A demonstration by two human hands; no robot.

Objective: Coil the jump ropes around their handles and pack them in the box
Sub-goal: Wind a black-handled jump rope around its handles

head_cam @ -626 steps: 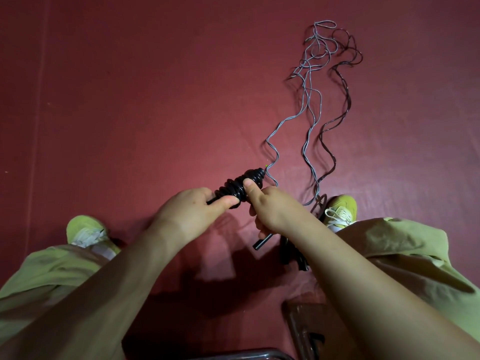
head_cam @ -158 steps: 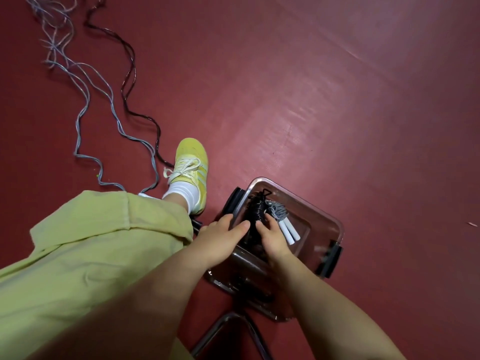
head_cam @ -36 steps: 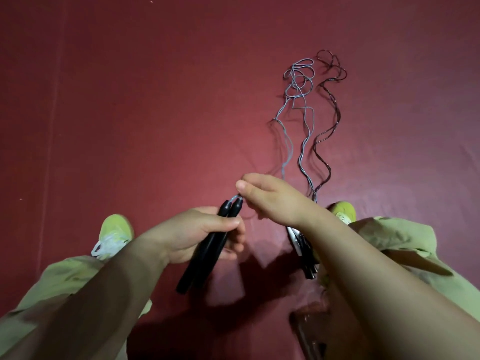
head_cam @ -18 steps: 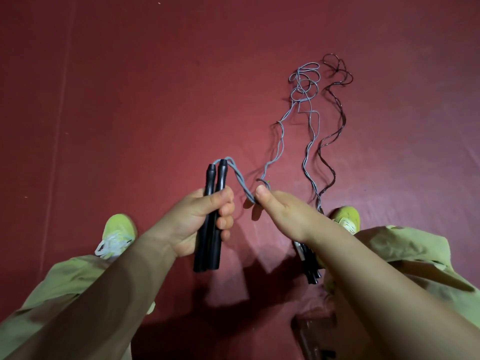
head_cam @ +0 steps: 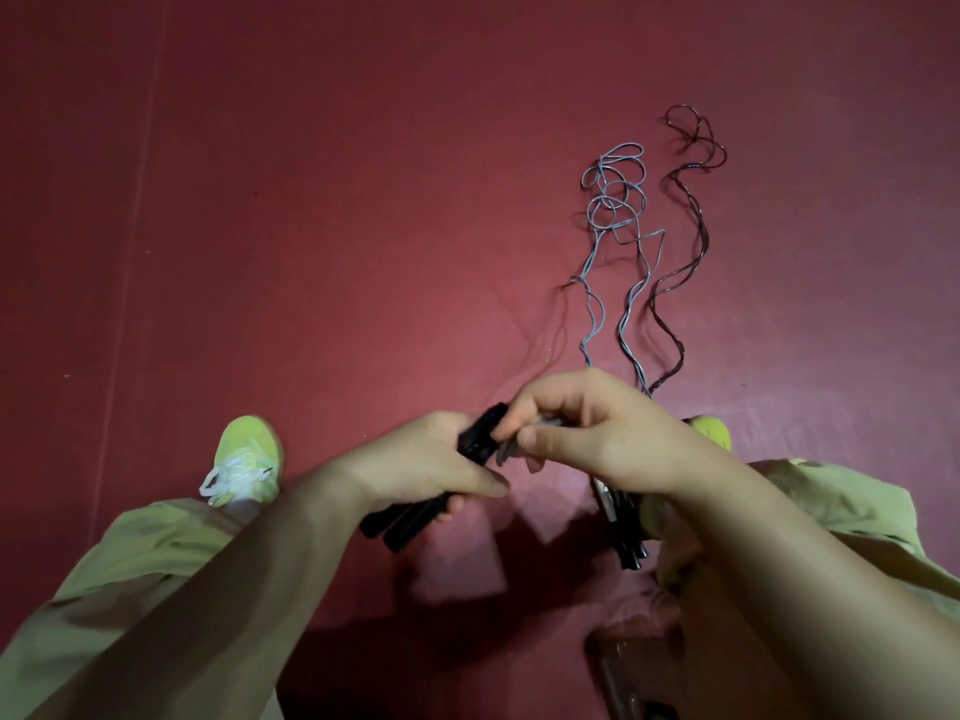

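The left hand point(head_cam: 415, 467) is clenched round a pair of black handles point(head_cam: 431, 491) held side by side over the red floor point(head_cam: 311, 200), a stiff, light bundle best gripped mid-shaft so the top end stays free for winding. Just beyond, the right hand point(head_cam: 587, 428) pinches the grey rope point(head_cam: 615, 215) by the handle tops. The rope looks thin, springy and kink-prone, trailing away in loose loops beside a darker rope point(head_cam: 691, 226), so I judge it needs steady tension close to the handles.

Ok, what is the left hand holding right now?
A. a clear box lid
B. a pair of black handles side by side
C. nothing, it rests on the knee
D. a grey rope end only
B: the left hand grips the two black handles together, while the right hand pinches the grey rope at their top end.
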